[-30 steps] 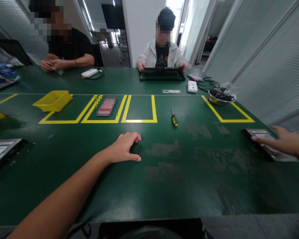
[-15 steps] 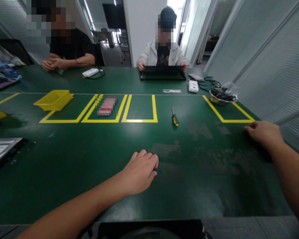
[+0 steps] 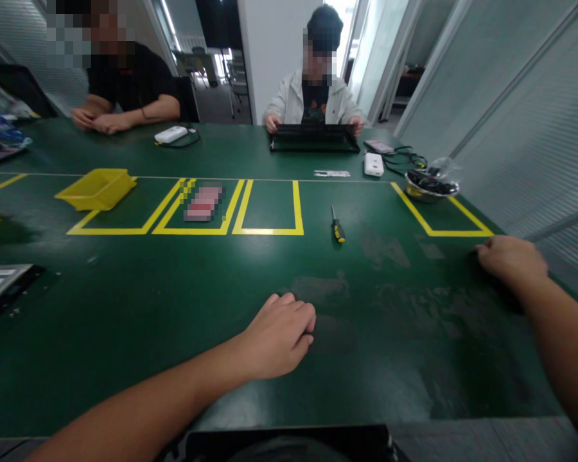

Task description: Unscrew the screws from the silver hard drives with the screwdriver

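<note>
My left hand (image 3: 279,333) rests on the green table (image 3: 173,308) near the front middle. Its fingers are curled under in a loose fist and nothing shows in them. My right hand (image 3: 510,260) lies at the table's right edge with its fingers bent down over the far end of a dark flat panel (image 3: 503,298). That panel is almost wholly hidden under the hand and forearm. A small yellow-and-black screwdriver (image 3: 337,228) lies between the two hands, farther back and apart from both.
Yellow tape boxes (image 3: 270,231) mark the table's middle, and a yellow bin (image 3: 96,188) stands at the left. A metal bowl (image 3: 431,187) sits back right, and a flat panel (image 3: 0,285) lies at the left edge. Two people sit across, one holding a dark tray (image 3: 313,139).
My left hand slid right and nearer to me and curled into a fist. My right hand moved from reaching flat over the panel to closing on its far end.
</note>
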### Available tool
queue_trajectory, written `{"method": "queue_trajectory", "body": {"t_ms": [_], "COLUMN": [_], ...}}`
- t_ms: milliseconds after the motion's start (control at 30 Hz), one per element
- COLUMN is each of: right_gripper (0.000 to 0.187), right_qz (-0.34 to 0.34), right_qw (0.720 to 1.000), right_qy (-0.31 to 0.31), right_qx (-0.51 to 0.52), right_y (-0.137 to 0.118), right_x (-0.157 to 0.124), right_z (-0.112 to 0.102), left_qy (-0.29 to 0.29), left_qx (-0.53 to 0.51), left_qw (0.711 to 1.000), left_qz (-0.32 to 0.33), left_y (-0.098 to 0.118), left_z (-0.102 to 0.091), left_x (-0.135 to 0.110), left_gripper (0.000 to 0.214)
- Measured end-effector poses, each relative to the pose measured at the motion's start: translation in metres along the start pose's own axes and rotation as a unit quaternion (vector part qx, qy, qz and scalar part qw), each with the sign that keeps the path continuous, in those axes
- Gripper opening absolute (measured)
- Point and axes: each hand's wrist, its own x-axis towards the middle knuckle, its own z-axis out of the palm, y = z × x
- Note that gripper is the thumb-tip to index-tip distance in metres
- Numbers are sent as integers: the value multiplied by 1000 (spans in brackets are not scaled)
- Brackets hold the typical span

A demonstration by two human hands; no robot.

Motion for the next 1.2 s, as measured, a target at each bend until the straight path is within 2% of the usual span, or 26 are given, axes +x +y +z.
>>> {"method": "queue_trajectory", "body": {"t_ms": [400,633,833,1000,1100,1200], "right_gripper": [52,37,31,32,25,21], "right_qz": [-56,-45,-93,-158,-204,-213], "right_qw": [997,996,992,982,972,969], "right_qy": [-30,-16,-16,15,3,-7], "right_qx": [-41,-77,-85,-98,-116,-128], "right_y": [17,26,36,40,38,37], "right_x": [31,42,57,54,46,39], "right_z": [12,21,32,37,41,42], "left_qy": [8,22,22,19,20,19], "left_qx": [-13,-8,-11,-12,-13,-13], "left_qw": [1000,1000,1000,1000,1000,1000], "left_qz": [8,10,12,14,14,16], "left_y": [-4,-3,-5,-5,-5,-5], "left_z": [1,2,3,2,2,2], "left_x": [-1,-2,-1,-2,-1,-1], "left_gripper": [11,12,12,11,12,12]}}
